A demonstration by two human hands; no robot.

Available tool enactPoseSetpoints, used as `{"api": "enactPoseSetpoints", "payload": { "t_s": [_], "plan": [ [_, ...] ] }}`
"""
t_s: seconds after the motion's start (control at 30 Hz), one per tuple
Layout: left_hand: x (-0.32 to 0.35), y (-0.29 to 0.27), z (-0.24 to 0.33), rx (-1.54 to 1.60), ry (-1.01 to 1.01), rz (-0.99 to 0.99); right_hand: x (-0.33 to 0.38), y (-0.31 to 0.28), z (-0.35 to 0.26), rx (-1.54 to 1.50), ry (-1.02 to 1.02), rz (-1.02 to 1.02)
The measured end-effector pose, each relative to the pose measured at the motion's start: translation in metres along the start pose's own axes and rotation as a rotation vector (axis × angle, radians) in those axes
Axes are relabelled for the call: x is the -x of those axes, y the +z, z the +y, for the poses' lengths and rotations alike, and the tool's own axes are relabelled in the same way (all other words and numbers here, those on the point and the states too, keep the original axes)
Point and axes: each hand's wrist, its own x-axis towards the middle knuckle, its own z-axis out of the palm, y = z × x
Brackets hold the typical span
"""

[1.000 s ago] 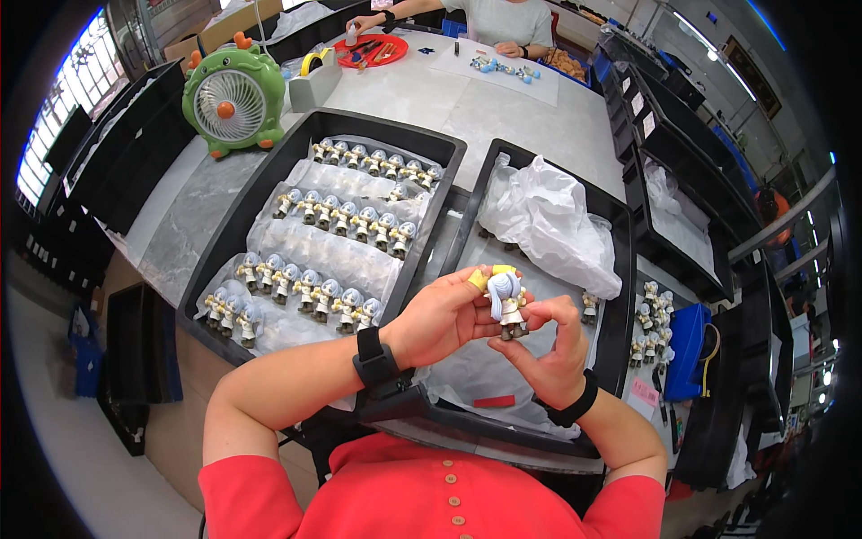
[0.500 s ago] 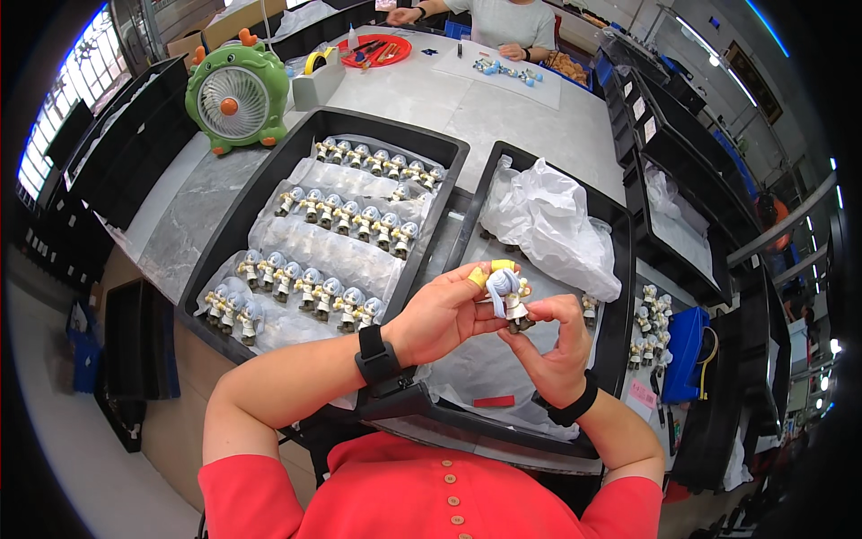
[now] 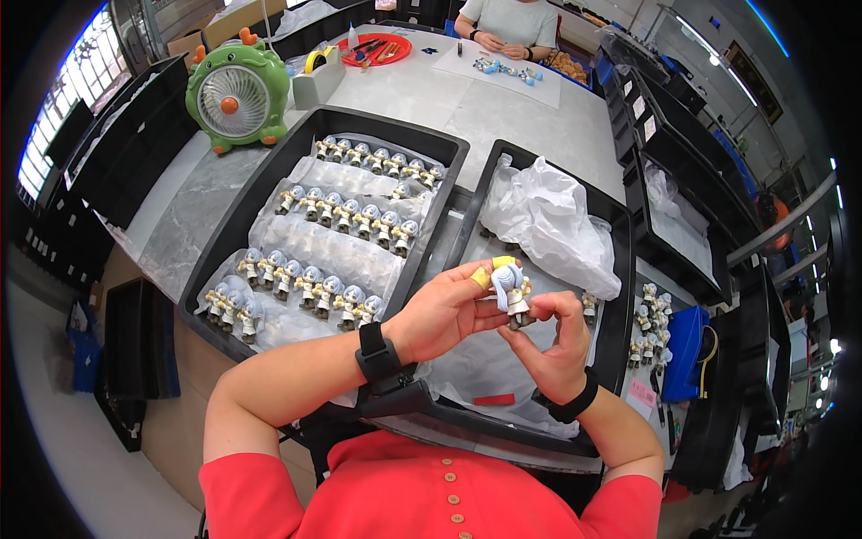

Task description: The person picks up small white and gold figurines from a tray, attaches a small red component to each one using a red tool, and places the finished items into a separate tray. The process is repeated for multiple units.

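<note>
Already, dolls (image 3: 345,216) line up left of the paper-heaped tray (image 3: 620,314), left hand (image 3: 447,314) and right hand (image 3: 561,349) gripping an unplaced doll (image 3: 514,293) above

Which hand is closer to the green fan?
Left. The left hand is across the figurine tray from the green fan; the right hand is farther off, right of the left.

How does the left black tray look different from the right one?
The left tray holds rows of little figures, while the right tray shows far fewer. A big crumpled white sheet lies in the right tray; the left tray's white sheets lie flatter. Both trays are black with raised rims.
</note>
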Motion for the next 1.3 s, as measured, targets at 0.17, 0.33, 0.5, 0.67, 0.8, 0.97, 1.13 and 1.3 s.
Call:
{"api": "enactPoseSetpoints", "payload": {
  "t_s": [0.17,0.33,0.5,0.67,0.8,0.97,1.13,1.3],
  "plan": [
    [0.002,0.003,0.004,-0.027,0.038,-0.053,0.001,0.002,0.003,0.008,0.031,0.012],
    [0.001,0.006,0.003,-0.127,0.097,-0.033,-0.001,0.003,0.004,0.045,0.058,0.013],
    [0.005,0.009,0.006,-0.284,0.111,-0.02,-0.003,0.004,0.009,0.067,0.057,-0.014],
    [0.005,0.01,0.006,-0.317,0.118,0.0,-0.003,0.003,0.009,0.082,0.077,-0.027],
    [0.004,0.007,0.004,-0.373,0.174,-0.019,-0.007,0.002,0.008,0.136,0.018,-0.009],
    [0.003,0.005,0.003,-0.393,0.207,-0.008,-0.005,0.003,0.009,0.129,0.038,-0.024],
    [0.003,0.008,0.004,-0.348,0.144,0.065,-0.004,0.002,0.006,0.128,0.018,-0.058],
    [0.001,0.001,0.002,-0.267,0.097,0.073,-0.005,0.0,0.003,0.132,-0.044,-0.061]
  ]
}}
